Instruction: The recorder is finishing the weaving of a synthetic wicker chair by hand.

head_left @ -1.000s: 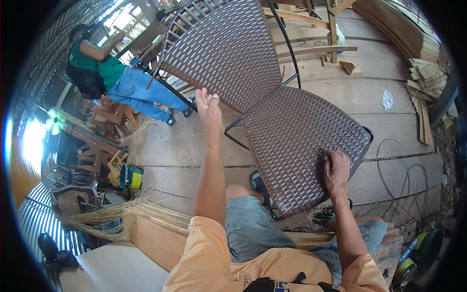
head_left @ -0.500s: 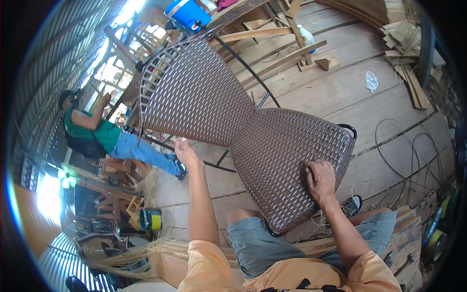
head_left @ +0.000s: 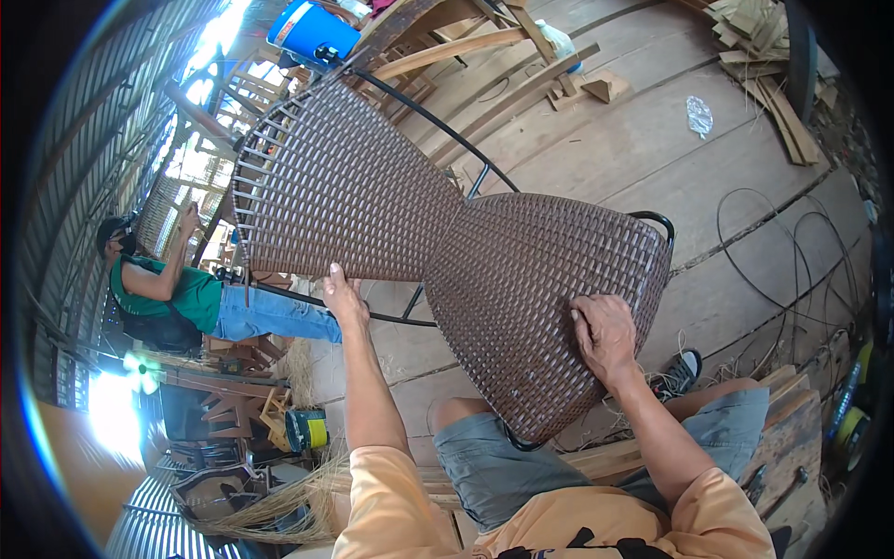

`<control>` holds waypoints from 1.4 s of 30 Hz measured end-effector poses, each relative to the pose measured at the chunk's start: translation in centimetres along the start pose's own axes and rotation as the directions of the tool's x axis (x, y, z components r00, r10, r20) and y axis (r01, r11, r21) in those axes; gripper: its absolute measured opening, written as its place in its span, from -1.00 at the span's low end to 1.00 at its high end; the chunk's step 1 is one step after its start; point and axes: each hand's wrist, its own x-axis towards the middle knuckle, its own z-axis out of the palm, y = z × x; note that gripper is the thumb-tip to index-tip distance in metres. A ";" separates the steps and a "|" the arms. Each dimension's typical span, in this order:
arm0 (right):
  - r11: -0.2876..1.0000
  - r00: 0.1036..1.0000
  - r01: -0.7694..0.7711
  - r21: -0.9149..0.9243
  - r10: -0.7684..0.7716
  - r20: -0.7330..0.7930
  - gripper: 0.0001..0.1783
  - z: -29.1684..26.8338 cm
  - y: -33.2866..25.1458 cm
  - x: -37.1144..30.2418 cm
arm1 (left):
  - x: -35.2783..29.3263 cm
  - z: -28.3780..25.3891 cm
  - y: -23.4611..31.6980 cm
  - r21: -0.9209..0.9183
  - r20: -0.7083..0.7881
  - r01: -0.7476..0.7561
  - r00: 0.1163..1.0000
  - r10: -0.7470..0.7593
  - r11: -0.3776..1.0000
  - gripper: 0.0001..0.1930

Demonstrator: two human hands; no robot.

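A brown woven wicker chair on a black metal frame lies before me, its wide slatted-edge back toward the far left and its rounded seat toward the near right. My left hand is at the near edge of the back, thumb up on the weave; its fingers are partly hidden below the edge and appear closed round it. On the seat rests my right hand, its fingers bent a little and spread over the weave, holding nothing. Loose strand ends stick out along the outer rim of the back.
A person in a green top stands at left, hands raised near a woven panel. Beyond the chair are a blue water container, wooden pieces and crumpled foil. Thin dark cords coil on the plank floor at right. A dark bucket stands near-left.
The view has shifted, so the chair appears farther left. Both hands keep about the same places on it, the left at the edge and the right on the seat.
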 end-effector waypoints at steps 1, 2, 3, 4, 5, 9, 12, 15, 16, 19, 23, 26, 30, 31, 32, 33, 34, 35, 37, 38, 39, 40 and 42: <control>1.000 1.000 0.007 0.001 -0.007 -0.007 -0.81 0.0 0.0 -0.1 | -0.3 0.2 0.0 -0.025 -0.006 -0.015 1.000 0.015 1.000 -0.69; 1.000 1.000 0.003 0.003 -0.003 -0.010 -0.82 -0.1 -0.1 -0.1 | -0.7 0.5 0.2 -0.027 -0.029 0.000 1.000 -0.001 1.000 -0.65; 1.000 1.000 0.001 0.005 -0.001 -0.013 -0.82 -0.1 -0.3 0.0 | -0.9 0.6 0.0 -0.018 -0.057 0.009 0.998 -0.010 1.000 -0.64; 1.000 1.000 0.006 0.004 -0.006 -0.022 -0.83 0.1 -0.3 0.1 | -0.8 0.6 -0.1 -0.012 -0.087 0.010 0.996 -0.011 1.000 -0.63; 1.000 1.000 0.010 0.006 -0.010 -0.020 -0.83 0.2 -0.4 -0.1 | -1.1 0.3 -0.2 -0.011 -0.079 0.020 0.997 -0.021 1.000 -0.62; 0.998 1.000 0.002 0.060 -0.002 0.006 -0.85 -0.1 -0.1 -0.4 | -6.2 0.3 -2.2 0.080 -0.082 0.128 0.989 -0.122 0.989 -0.64; 0.881 0.961 -0.263 0.394 0.277 0.021 -0.87 -1.3 2.1 -0.8 | -15.1 0.5 -3.9 0.419 0.109 0.238 0.945 -0.309 0.876 -0.58; 0.713 0.801 -0.444 0.543 0.587 -0.116 -0.80 -4.2 4.7 1.1 | -26.7 -0.1 -6.3 0.462 0.118 0.231 0.941 -0.318 0.856 -0.43; 0.720 0.785 -0.438 0.538 0.598 -0.161 -0.77 -5.2 5.8 2.0 | -29.8 -0.6 -5.9 0.268 0.138 0.368 0.900 -0.413 0.891 -0.44; 0.647 0.701 -0.471 0.599 0.687 -0.191 -0.70 -6.2 10.6 3.6 | -35.9 -1.1 -3.6 0.212 0.066 0.503 0.848 -0.526 0.838 -0.49; 0.535 0.703 -0.612 0.582 0.705 0.092 -0.64 -6.7 13.2 4.2 | -36.4 -1.3 -2.6 0.318 0.189 0.429 0.845 -0.500 0.845 -0.42; 0.660 0.813 -0.527 0.535 0.575 0.091 -0.59 -5.5 13.8 3.5 | -36.4 0.7 -1.0 0.323 0.179 0.353 0.888 -0.423 0.878 -0.44; 0.737 0.836 -0.519 0.434 0.544 0.076 -0.58 -5.6 14.6 4.1 | -34.8 1.7 -0.7 0.353 0.145 0.498 0.808 -0.572 0.792 -0.46; 0.767 0.853 -0.497 0.406 0.518 0.066 -0.55 -5.4 13.7 4.6 | -34.5 2.0 -0.8 0.280 0.127 0.579 0.769 -0.627 0.766 -0.48; 0.765 0.852 -0.498 0.409 0.519 0.067 -0.55 -5.2 13.4 5.1 | -34.8 2.7 -0.7 0.310 0.099 0.528 0.809 -0.579 0.791 -0.43; 0.799 0.866 -0.499 0.336 0.475 0.158 -0.55 -5.0 13.2 5.7 | -35.1 2.6 -1.1 0.312 0.097 0.526 0.811 -0.577 0.791 -0.43; 0.832 0.867 -0.489 0.263 0.431 0.251 -0.55 -4.9 13.1 6.2 | -35.2 2.6 -1.5 0.289 0.089 0.493 0.840 -0.535 0.821 -0.42; 0.851 0.834 -0.511 0.118 0.458 0.306 -0.49 -4.8 13.2 6.6 | -35.4 2.5 -1.8 0.266 0.081 0.457 0.867 -0.492 0.849 -0.42; 0.864 0.835 -0.497 0.082 0.450 0.316 -0.43 -5.3 13.0 6.3 | -35.7 2.6 -1.5 0.358 0.104 0.388 0.887 -0.450 0.849 -0.40; 0.875 0.835 -0.482 0.042 0.445 0.325 -0.37 -5.7 12.9 6.1 | -35.9 2.8 -1.3 0.446 0.134 0.315 0.902 -0.410 0.838 -0.39; 0.862 0.839 -0.491 0.123 0.430 0.332 -0.23 -5.2 14.0 5.1 | -36.2 2.8 -1.6 0.475 0.145 0.251 0.923 -0.356 0.844 -0.38; 0.874 0.845 -0.469 0.127 0.402 0.352 -0.20 -5.5 13.4 4.9 | -36.2 2.5 -1.7 0.473 0.148 0.249 0.923 -0.354 0.845 -0.38; 0.886 0.827 -0.453 0.098 0.377 0.417 -0.15 -6.3 12.6 4.8 | -36.2 1.9 -2.1 0.545 0.134 0.209 0.934 -0.331 0.812 -0.41</control>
